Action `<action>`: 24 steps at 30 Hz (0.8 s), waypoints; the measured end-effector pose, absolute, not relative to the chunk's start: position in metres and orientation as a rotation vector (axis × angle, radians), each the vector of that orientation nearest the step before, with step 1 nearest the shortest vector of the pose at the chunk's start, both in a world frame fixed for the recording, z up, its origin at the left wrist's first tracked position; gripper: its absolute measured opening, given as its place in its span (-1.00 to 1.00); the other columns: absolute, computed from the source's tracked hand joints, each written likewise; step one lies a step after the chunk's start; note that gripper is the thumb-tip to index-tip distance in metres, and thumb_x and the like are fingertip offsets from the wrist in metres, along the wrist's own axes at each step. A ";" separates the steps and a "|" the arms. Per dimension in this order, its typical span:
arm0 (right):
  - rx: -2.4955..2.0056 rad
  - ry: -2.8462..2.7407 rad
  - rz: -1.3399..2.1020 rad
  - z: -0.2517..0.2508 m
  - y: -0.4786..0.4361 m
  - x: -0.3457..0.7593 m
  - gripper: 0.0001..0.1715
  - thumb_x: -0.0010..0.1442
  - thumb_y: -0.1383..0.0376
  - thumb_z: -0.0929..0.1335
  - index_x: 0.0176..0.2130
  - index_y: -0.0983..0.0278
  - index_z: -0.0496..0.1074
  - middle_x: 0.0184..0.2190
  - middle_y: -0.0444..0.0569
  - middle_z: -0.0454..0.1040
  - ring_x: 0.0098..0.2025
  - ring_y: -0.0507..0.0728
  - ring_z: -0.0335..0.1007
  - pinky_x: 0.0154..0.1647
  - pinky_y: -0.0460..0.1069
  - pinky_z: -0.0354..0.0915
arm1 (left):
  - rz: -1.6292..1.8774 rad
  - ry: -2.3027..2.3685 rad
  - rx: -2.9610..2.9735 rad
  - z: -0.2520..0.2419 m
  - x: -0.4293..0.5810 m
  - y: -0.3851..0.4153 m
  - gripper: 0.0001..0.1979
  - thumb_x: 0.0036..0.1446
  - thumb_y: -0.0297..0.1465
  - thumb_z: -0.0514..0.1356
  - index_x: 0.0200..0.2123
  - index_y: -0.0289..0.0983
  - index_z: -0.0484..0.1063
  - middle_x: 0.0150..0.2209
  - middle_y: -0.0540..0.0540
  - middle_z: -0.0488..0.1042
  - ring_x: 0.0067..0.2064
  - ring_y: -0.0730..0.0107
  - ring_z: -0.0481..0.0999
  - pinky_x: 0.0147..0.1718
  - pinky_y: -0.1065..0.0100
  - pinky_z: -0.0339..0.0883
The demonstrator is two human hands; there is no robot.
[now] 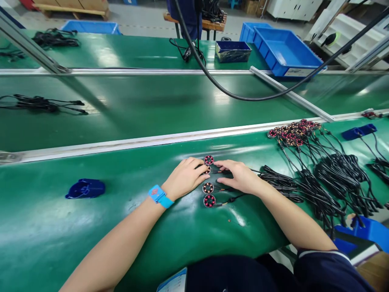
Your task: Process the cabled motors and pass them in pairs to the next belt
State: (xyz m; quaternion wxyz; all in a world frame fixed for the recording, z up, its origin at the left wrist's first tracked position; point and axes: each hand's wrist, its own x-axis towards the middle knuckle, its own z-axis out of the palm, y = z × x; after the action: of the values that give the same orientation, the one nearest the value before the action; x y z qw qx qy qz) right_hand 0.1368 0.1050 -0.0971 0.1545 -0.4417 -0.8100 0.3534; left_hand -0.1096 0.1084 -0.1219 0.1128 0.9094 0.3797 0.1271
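Observation:
Several small round parts with red or orange blocks in a ring and thin wires lie in a column on the green worktop (170, 243). My left hand (187, 175), with a blue wrist strap (160, 196), has its fingertips and thumb around the second round part (207, 169), which they partly cover. To the right, my right hand (240, 176) has its thumb and fingers apart, fingertips beside the top round part (208, 159). Below the hands lie the third round part (208, 187) and the bottom round part (209, 200), whose lead runs right under my right forearm.
A heap of similar round parts (296, 133) and bundled black cables (340, 178) lie at the right. A dark blue holder (85, 188) lies at the left. Beyond a metal rail (146, 140) are more cables (42, 104) and blue bins (285, 48). A black cable (243, 97) hangs overhead.

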 end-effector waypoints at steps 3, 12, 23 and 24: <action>-1.244 -2.243 1.084 -0.102 0.103 0.131 -0.44 0.16 0.33 0.45 0.15 0.24 0.40 -0.04 -0.01 0.53 -0.17 0.05 0.49 -0.04 0.00 0.42 | 0.383 1.064 2.649 -0.125 -0.111 0.110 -0.68 0.41 -0.17 0.03 -0.05 -0.23 0.46 -0.01 -0.15 0.49 0.01 0.18 0.42 -0.01 0.17 0.28; -1.286 -1.805 1.615 -0.100 0.105 0.129 -0.78 0.21 0.19 0.37 -0.20 0.29 0.47 -0.31 -0.10 0.51 -0.34 0.01 0.36 -0.26 -0.07 0.27 | 0.455 1.044 2.817 -0.118 -0.107 0.100 -0.77 0.40 -0.25 0.07 -0.16 -0.20 0.49 0.02 -0.09 0.52 -0.04 0.22 0.43 -0.11 0.20 0.26; -1.297 -1.578 1.766 -0.105 0.108 0.136 -0.61 0.16 0.31 0.29 -0.01 0.30 0.44 -0.35 -0.09 0.55 -0.31 0.02 0.44 -0.27 -0.06 0.29 | 0.466 0.966 2.908 -0.111 -0.105 0.096 -0.82 0.38 -0.30 0.11 -0.19 -0.22 0.49 -0.04 -0.11 0.52 -0.12 0.22 0.38 -0.27 0.23 0.19; -1.309 -1.672 1.710 -0.102 0.107 0.139 -0.55 0.16 0.33 0.29 0.05 0.29 0.42 -0.31 -0.08 0.57 -0.27 0.04 0.47 -0.20 -0.04 0.32 | 0.454 0.967 2.888 -0.112 -0.106 0.095 -0.81 0.38 -0.30 0.11 -0.19 -0.22 0.50 -0.04 -0.12 0.50 -0.12 0.22 0.38 -0.26 0.23 0.20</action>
State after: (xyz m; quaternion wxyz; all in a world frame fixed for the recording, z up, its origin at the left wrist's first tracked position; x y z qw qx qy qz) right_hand 0.1391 0.1072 -0.1020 0.2063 -0.4698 -0.6002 0.6137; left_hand -0.1059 0.0954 -0.1119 0.0312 0.9374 0.3140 0.1473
